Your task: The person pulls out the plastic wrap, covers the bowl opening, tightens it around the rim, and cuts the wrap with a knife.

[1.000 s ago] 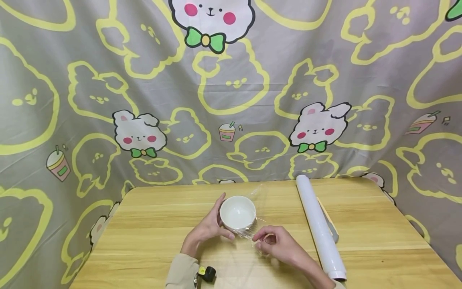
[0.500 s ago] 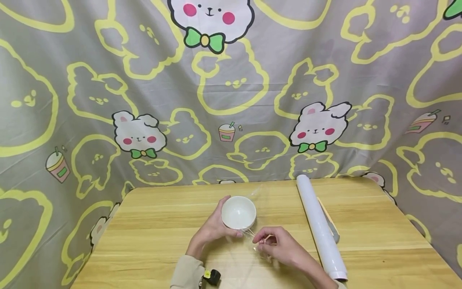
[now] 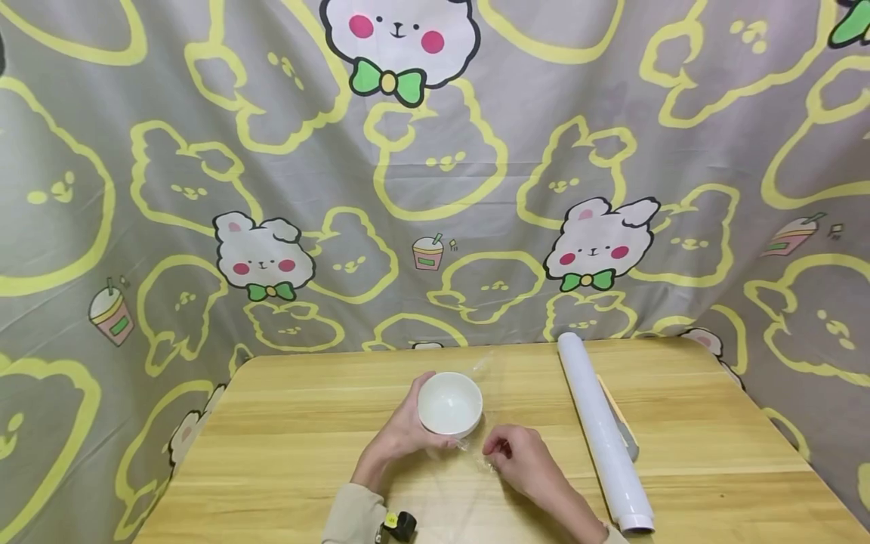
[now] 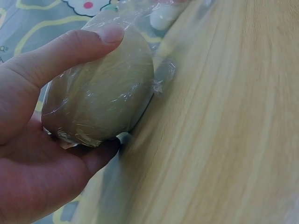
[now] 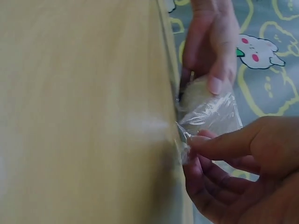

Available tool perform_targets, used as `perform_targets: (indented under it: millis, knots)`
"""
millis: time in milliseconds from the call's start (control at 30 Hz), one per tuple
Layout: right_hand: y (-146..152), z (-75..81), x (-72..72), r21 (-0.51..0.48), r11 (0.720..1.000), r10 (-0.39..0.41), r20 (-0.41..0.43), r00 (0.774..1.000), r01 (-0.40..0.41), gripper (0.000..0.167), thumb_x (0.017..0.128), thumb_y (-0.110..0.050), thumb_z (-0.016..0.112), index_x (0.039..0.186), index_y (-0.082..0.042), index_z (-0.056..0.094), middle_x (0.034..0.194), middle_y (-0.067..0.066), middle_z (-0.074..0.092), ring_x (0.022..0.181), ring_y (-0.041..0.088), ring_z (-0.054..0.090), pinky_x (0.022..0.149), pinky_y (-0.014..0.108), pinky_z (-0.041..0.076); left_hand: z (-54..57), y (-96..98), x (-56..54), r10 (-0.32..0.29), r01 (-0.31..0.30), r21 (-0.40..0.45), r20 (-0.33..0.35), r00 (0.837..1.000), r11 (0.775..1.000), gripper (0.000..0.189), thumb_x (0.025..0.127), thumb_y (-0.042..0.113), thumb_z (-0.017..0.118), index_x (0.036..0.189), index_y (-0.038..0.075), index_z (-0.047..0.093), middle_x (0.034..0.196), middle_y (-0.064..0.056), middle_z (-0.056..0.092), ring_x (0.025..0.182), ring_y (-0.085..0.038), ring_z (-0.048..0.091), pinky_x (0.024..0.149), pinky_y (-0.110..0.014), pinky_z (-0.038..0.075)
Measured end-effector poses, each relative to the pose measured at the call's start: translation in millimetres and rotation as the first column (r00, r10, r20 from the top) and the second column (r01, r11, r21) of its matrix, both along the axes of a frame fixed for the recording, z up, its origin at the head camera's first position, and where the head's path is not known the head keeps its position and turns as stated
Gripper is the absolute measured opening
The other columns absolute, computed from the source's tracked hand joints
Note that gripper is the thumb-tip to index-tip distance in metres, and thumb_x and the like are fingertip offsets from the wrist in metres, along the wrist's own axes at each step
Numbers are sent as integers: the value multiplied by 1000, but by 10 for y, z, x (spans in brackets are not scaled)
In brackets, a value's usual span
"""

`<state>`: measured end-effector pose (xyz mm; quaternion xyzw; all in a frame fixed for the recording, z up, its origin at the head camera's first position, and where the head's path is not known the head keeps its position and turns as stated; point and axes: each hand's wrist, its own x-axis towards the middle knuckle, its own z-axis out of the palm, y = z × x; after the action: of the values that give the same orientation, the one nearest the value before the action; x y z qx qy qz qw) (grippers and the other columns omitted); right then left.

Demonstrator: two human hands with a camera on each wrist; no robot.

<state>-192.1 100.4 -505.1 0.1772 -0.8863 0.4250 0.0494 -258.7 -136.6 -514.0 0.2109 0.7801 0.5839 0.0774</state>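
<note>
My left hand (image 3: pixel 406 425) grips a small white bowl (image 3: pixel 450 405) from its left side, fingers behind and thumb along the front. Clear cling film (image 4: pixel 164 77) wraps the bowl's outside, wrinkled against the wall, as the left wrist view shows. Loose film sticks out past the rim at the right. To the right of the bowl, my right hand (image 3: pixel 526 461) pinches a gathered end of the film between thumb and fingertips. In the right wrist view the film (image 5: pixel 212 109) stretches from that pinch to the bowl. The film's exact edges are hard to see.
A long white roll (image 3: pixel 605 438) lies lengthwise on the wooden table (image 3: pixel 299 446), right of my right hand. Partly hidden behind it is a slim yellow-and-grey object (image 3: pixel 621 423). A patterned cloth (image 3: pixel 476 181) hangs behind the table. A black device (image 3: pixel 399 527) sits at my left wrist.
My left hand and the bowl have shifted slightly right, and the left thumb has slid along the bowl's front. The right hand has moved only slightly, still pinching film.
</note>
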Motion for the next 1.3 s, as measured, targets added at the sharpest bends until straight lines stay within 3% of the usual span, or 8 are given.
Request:
perform_targets:
  millis: [467,667,733,833,933,1000,1200,1300]
  knots:
    - [-189,-2,-176,74,988,-139,-10,990,139,24,72,3,86,73,-12,66,66,-7,60,62,5,53,56,22,47,29,1,18,-34,34,29,6,999,999,122,63,-3,91,159,-3,14,150,-29,41,133,-45,47,115,-60,33]
    - [-53,108,-187,-45,991,-115,177,977,125,16,79,0,82,84,-6,69,76,1,65,67,13,59,56,24,51,26,19,7,-32,32,31,1,999,999,123,62,-4,91,159,-3,15,150,-29,41,133,-45,48,115,-59,33]
    - [-3,140,-163,-118,984,-98,261,960,133,14,83,2,79,85,-3,66,73,3,63,63,13,59,51,25,53,31,19,9,-33,33,25,0,999,999,123,63,-3,92,159,-3,15,150,-28,41,132,-45,48,115,-60,33]
    - [34,160,-139,-264,962,30,374,927,75,6,89,3,72,89,6,66,74,8,66,64,19,67,57,30,60,34,11,11,-25,25,13,-2,1000,1000,123,63,-1,92,159,-2,15,149,-28,42,132,-44,48,114,-60,34]
    - [27,135,-143,-433,901,199,474,858,30,17,95,2,65,104,16,65,82,19,72,76,26,74,69,38,64,41,4,19,-19,19,1,-12,1000,1000,124,63,1,93,159,-2,15,148,-27,42,131,-43,48,114,-58,33]
    - [10,107,-162,-499,866,259,502,825,31,24,96,2,63,113,19,62,89,23,73,82,27,74,74,38,64,45,3,22,-19,19,-6,-13,1000,1000,124,63,1,93,159,-2,14,149,-27,41,131,-42,48,114,-57,32]
    - [3,24,-222,-615,785,347,535,770,73,39,94,2,56,129,21,55,101,18,73,92,22,72,84,35,62,49,18,32,-46,46,-2,-1,999,999,126,64,-1,91,160,-4,9,152,-28,39,135,-44,45,116,-58,27]
    - [30,-14,-251,-686,722,425,540,727,87,47,93,3,52,136,22,48,111,20,71,101,23,70,91,35,59,47,28,29,-58,58,11,7,998,998,127,64,-2,90,161,-4,7,153,-29,37,136,-46,42,118,-61,25]
